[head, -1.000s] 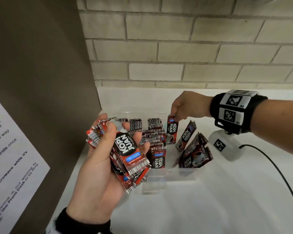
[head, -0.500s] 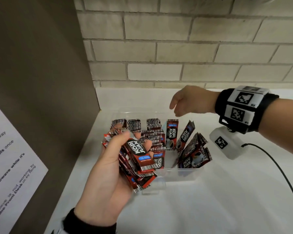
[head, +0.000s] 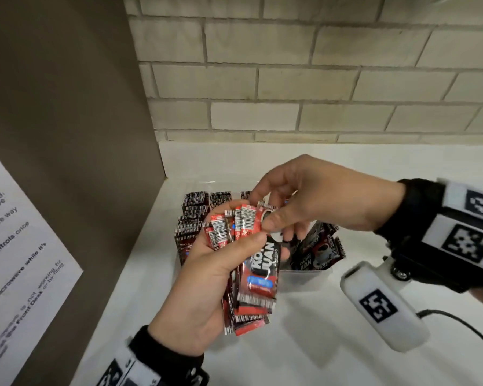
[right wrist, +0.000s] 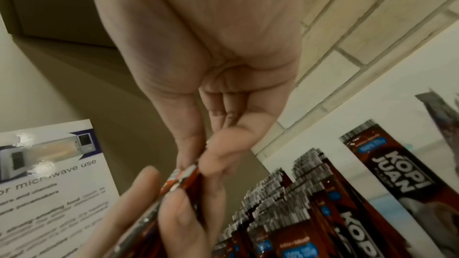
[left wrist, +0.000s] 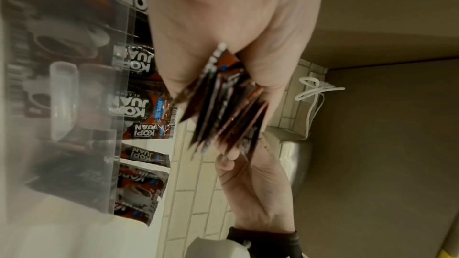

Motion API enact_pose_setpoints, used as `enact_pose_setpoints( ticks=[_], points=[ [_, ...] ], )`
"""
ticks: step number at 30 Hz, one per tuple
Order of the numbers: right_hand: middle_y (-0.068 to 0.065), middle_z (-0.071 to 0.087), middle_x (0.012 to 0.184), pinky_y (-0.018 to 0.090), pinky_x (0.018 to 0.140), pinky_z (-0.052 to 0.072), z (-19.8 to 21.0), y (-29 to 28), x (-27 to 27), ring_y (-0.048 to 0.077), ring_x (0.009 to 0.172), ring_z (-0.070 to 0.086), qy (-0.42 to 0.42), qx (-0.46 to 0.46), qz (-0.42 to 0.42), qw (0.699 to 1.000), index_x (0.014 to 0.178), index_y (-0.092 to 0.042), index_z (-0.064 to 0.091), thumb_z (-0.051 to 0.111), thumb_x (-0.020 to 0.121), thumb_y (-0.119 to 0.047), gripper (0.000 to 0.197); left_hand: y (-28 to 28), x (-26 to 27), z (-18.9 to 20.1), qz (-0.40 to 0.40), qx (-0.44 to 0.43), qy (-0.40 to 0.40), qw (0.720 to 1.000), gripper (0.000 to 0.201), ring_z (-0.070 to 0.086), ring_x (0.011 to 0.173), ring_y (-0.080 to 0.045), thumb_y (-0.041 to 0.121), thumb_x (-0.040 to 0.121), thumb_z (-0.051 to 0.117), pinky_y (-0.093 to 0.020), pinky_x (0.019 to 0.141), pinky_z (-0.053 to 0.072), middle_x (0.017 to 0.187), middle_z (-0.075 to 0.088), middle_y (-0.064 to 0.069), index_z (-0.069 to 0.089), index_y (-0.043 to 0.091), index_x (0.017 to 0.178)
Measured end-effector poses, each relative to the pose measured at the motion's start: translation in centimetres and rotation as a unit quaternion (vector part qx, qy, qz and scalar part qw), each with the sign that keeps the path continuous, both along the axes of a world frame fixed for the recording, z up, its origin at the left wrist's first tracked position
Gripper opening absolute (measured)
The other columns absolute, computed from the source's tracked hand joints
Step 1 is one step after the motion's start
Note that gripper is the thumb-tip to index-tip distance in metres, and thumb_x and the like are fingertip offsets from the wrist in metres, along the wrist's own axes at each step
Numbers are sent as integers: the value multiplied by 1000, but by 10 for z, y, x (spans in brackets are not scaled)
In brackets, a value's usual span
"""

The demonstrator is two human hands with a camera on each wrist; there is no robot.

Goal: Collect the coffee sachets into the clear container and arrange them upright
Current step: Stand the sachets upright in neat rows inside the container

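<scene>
Gripping one sachet bundle [head: 248,277], left hand [head: 204,296]; right hand [head: 318,201] fingers [head: 273,225] pinch one.

Shared office pantry or break-room kitchenette. White smooth bench [head: 304,355] ran against pale cream brick-tiled wall [head: 290,79]. Printed white paper notice [right wrist: 49,174] on microwave use, mentioning Front Desk, was stuck to taupe cabinet side panel [head: 67,121]. Red-and-black instant coffee sachets [head: 191,215] stood stocked in clear plastic container [head: 304,280].

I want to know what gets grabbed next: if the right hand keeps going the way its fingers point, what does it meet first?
Probably the bundle of sachets in the left hand; the right hand already pinches its top edge.
</scene>
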State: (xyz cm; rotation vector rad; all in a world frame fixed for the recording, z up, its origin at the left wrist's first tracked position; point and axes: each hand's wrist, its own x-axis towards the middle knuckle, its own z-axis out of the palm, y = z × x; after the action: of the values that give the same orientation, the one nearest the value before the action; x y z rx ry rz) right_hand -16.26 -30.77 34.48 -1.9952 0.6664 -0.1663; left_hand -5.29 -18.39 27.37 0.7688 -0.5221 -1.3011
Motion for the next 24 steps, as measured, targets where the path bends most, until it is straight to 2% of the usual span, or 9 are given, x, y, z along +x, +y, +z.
enact_pose_setpoints(
  ticks=[4,7,9,11,14,17,19,22,24],
  points=[
    [9,69,68,21,45,51,5,-9,-7,14,48,62,-38,-11,-89,995,91,-2,68,73,77,0,15,1,3,-3,14,13,7,1000,73,71,62,-26,2,57,70,-31,51,57,92,70,-24,54,6,127],
    [10,69,69,22,47,53,4,-11,-14,18,54,66,-90,41,-168,981,85,-7,63,70,80,-2,10,1,6,-3,59,2,6,998,78,72,68,-23,3,53,73,-29,52,56,99,72,-22,54,7,128],
    [11,70,70,24,48,55,-2,-5,-18,23,60,68,-93,82,-181,976,80,-9,59,72,78,-9,13,0,6,-2,95,-18,7,995,76,71,69,-22,1,54,73,-29,53,57,98,73,-17,55,9,127],
    [14,69,68,27,50,53,-12,7,-20,27,63,68,-61,115,-155,979,73,-12,58,73,75,-18,17,-1,6,-1,125,-31,6,992,71,70,69,-23,-1,59,71,-35,59,59,95,72,-14,53,10,127],
    [13,67,65,25,53,50,-28,28,-22,25,62,65,5,136,-68,988,66,-13,61,69,82,-21,20,-2,2,0,153,-43,-1,987,70,67,86,-35,-9,61,73,-57,76,56,104,68,-22,51,11,125],
    [7,68,66,25,53,48,-31,41,-22,21,64,63,60,110,4,992,67,-13,65,70,84,-22,19,-2,0,-4,156,-38,-25,987,73,66,84,-35,-11,56,73,-50,71,56,100,68,-20,53,12,122],
    [4,66,68,29,56,49,-22,39,-20,22,65,62,48,45,-7,998,75,-13,65,74,79,-19,11,-2,1,-9,134,-37,-45,989,74,67,81,-32,-17,50,75,-47,66,57,97,69,-19,57,16,115],
    [8,64,72,29,50,51,-5,21,-18,23,61,62,-14,0,-53,998,95,-10,64,77,74,-11,25,-1,0,-11,87,-36,-86,992,57,67,78,-27,-12,52,70,-45,70,58,91,70,-14,65,26,94],
    [9,65,66,23,47,51,5,13,-13,17,54,61,15,-39,-12,999,90,-7,67,76,75,-5,18,1,-4,-12,62,-42,-106,991,55,67,77,-25,-12,52,71,-42,70,57,87,70,-10,66,29,89]
  ],
)
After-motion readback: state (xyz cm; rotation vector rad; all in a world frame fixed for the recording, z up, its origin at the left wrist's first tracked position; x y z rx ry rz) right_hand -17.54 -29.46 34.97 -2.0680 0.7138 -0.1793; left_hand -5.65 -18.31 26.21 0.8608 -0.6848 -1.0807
